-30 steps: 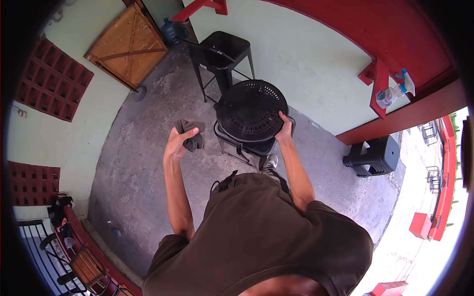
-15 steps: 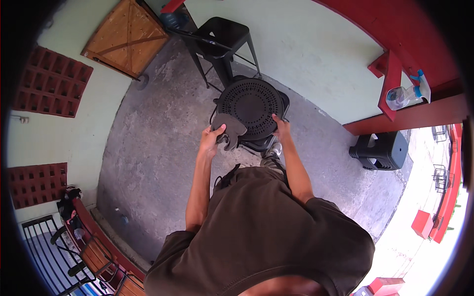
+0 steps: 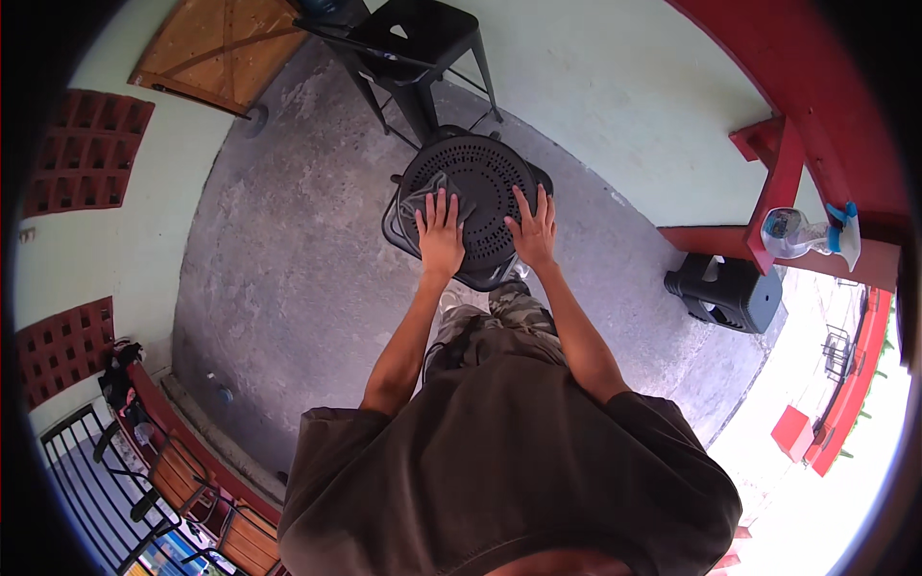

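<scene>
A round black stool (image 3: 491, 200) with rings of small holes in its seat stands before me, near my feet. My left hand (image 3: 441, 235) lies palm down with its fingers stretched over a dark grey cloth (image 3: 440, 184) on the left part of the seat, pressing on it rather than gripping it. Part of the cloth is hidden beneath that hand. On the seat's right side rests my right hand (image 3: 534, 230), fingers spread and nothing in them.
Just beyond the round stool is a tall black metal stool (image 3: 415, 36) by the pale wall. A black stool (image 3: 725, 293) lies on its side at right, below a red ledge where a clear spray bottle (image 3: 807, 233) sits. Wooden-slatted chairs (image 3: 181, 480) are at lower left.
My left hand has put the cloth, earlier held up folded at the seat's edge, down onto the seat and now lies flat on it. My right hand has let go of the rim and spread out.
</scene>
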A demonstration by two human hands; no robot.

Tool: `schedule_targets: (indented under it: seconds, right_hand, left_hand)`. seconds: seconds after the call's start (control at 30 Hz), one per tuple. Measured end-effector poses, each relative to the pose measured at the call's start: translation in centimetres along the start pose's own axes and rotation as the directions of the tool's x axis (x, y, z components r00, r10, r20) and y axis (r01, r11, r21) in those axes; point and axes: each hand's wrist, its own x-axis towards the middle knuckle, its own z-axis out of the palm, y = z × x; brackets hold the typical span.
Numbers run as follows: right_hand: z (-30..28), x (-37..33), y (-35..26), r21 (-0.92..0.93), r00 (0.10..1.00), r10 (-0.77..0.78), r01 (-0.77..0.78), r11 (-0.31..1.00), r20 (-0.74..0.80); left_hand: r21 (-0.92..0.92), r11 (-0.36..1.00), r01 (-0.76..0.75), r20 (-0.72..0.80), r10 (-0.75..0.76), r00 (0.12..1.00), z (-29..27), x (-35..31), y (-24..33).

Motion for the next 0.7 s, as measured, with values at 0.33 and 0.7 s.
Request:
schedule_targets:
  seconds: [0.33,0.7]
  right_hand:
    - [0.4,-1.3,1.3,0.118,0.985,-0.138,0.15,0.982,-0.107]
    - [-0.1,-0.8,1.2,0.114,0.98,-0.164,0.177,0.978,-0.108]
  left_hand:
    - [-0.098,0.986,-0.132,0.263,0.153,0.953,-2.4,-6.6,2.0]
    - [-0.014,0.982,0.186,0.1,-0.184,0.978,-1.9,-6.0,2.3]
